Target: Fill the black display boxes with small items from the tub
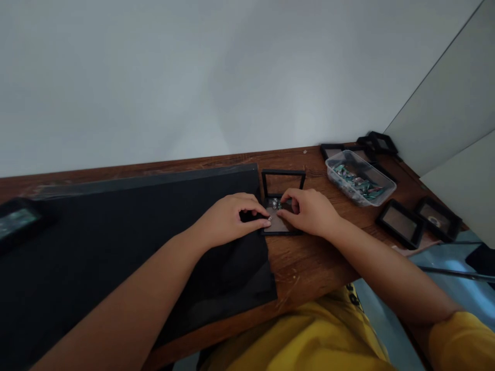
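Observation:
A small black hinged frame case (284,232) lies unfolded on the wooden table, its lid (283,171) standing up at the back. Inside are small shiny clear and teal pieces (275,203) on a greyish film. My left hand (235,219) reaches in from the left, thumb and forefinger closed on a tiny shiny piece (269,218). From the right, my right hand (307,208) has its thumb and forefinger brought together by the shiny pieces. Whatever its fingertips hold is too small to make out.
A clear plastic tub (359,178) of teal and silvery pieces stands to the right. More black frame cases (400,224) lie around it. A black mat (147,247) covers the table's left part, with another case (17,224) on it. A wall rises behind.

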Demonstrator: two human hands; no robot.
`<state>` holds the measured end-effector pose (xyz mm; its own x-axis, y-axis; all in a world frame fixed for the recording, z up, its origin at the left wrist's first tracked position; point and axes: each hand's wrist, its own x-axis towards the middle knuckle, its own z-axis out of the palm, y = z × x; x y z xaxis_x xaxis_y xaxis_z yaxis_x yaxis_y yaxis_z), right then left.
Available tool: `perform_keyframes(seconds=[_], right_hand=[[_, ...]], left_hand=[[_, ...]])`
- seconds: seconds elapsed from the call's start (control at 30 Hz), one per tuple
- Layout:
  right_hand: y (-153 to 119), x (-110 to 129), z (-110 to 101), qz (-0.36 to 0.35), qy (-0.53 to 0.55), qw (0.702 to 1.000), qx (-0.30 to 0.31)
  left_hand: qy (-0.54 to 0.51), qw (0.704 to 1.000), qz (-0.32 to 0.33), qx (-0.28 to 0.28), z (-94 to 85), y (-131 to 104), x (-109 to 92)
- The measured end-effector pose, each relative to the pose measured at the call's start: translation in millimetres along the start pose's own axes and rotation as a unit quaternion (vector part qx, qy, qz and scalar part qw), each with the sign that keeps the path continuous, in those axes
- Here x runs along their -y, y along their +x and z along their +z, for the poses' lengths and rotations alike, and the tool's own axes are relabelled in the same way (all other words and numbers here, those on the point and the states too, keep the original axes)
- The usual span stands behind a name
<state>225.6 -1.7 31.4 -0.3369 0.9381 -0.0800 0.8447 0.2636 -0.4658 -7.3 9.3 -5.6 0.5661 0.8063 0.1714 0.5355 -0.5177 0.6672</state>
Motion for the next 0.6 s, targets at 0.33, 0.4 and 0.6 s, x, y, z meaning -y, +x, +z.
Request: perform_keyframes(seconds=[0.33, 0.4, 0.6], right_hand=[[-1.3, 0.3, -0.1, 0.014, -0.011, 1.0, -0.008], [-1.4, -1.0, -1.3, 0.014, -0.008, 1.0, -0.009], [-2.8, -6.9, -9.3, -0.068, 0.046, 0.996, 0.034]], left_hand=[[0.026, 0.999, 0.039, -0.002, 5.9, 0.6, -4.4], [0.035, 0.998, 0.052, -0.004, 6.9, 0.8, -5.0], [0.051, 0.998, 0.043, 0.009, 7.7, -0.5, -9.4]])
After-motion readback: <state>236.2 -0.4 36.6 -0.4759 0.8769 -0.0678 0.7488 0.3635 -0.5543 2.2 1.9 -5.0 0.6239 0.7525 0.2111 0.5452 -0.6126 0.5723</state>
